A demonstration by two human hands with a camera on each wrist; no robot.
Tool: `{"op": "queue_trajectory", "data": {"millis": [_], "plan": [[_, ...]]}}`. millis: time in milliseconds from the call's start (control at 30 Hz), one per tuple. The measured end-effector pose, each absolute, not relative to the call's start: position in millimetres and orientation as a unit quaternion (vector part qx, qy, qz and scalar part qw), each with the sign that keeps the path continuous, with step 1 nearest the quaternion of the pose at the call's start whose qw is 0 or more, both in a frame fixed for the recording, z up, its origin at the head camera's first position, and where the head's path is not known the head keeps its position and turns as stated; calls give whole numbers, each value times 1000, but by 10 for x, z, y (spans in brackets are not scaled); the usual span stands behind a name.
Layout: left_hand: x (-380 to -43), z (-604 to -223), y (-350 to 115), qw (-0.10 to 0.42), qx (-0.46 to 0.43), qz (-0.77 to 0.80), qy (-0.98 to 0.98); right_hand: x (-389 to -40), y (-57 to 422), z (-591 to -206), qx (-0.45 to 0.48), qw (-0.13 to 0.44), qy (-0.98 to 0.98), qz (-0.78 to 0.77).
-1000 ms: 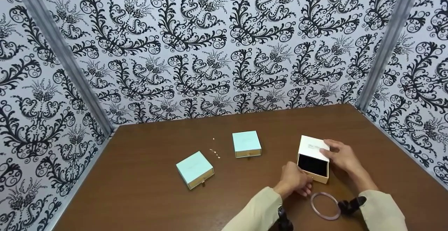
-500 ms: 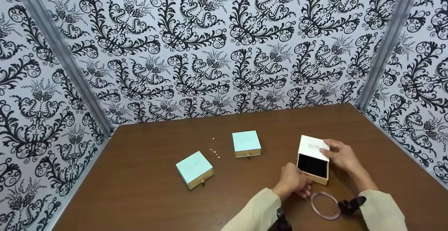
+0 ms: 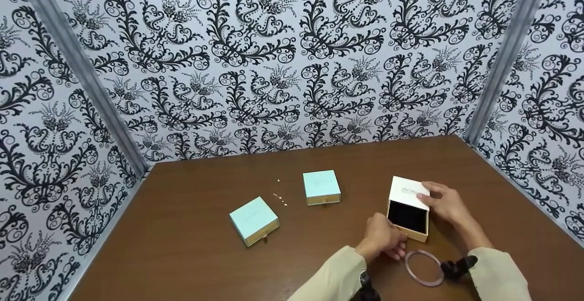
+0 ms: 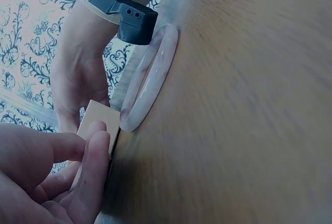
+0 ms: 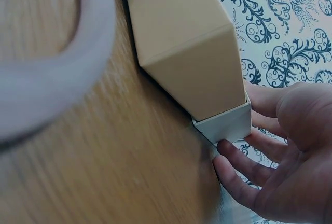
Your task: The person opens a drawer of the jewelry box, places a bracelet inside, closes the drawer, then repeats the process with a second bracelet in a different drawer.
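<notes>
A white drawer box point(image 3: 409, 189) lies on the table at the right, its tan drawer point(image 3: 417, 236) pulled part way out. Black lining point(image 3: 407, 216) shows inside, with nothing seen on it. My right hand point(image 3: 449, 206) grips the sleeve's right side; in the right wrist view its thumb and fingers hold the white sleeve point(image 5: 228, 123) behind the drawer. At the drawer's front my left hand point(image 3: 382, 235) pinches the pull, which the fingers mostly hide. A pale pinkish bangle point(image 4: 160, 73) rests flat on the table just in front of the box, between my wrists.
Two mint-green drawer boxes, one in the middle point(image 3: 320, 184) and one to the left point(image 3: 253, 218), stand closed on the brown table point(image 3: 182, 255). Small pale pieces point(image 3: 280, 198) lie between them. Patterned walls point(image 3: 255, 64) enclose the back and sides.
The tan drawer has slid slightly farther out toward me, and my left hand has come a little nearer with it. My right hand stays on the sleeve.
</notes>
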State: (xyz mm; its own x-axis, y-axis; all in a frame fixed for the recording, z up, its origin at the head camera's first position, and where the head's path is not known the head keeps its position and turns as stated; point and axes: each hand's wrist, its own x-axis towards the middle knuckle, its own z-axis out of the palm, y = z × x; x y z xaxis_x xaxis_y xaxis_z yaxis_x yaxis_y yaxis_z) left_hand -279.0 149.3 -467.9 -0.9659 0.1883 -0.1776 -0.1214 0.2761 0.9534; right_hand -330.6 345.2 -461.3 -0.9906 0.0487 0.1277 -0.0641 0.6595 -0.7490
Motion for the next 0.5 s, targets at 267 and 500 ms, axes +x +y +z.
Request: {"op": "queue_trajectory", "data": {"millis": [267,500], "plan": [[-2769,-4610,1410,131,34,583,801,-3315,3458,-4612,4,68,-909,410],[-2693,-4499,1352,144,60,562,812,-3299,3452,-4618,-2,70,-911,406]]}}
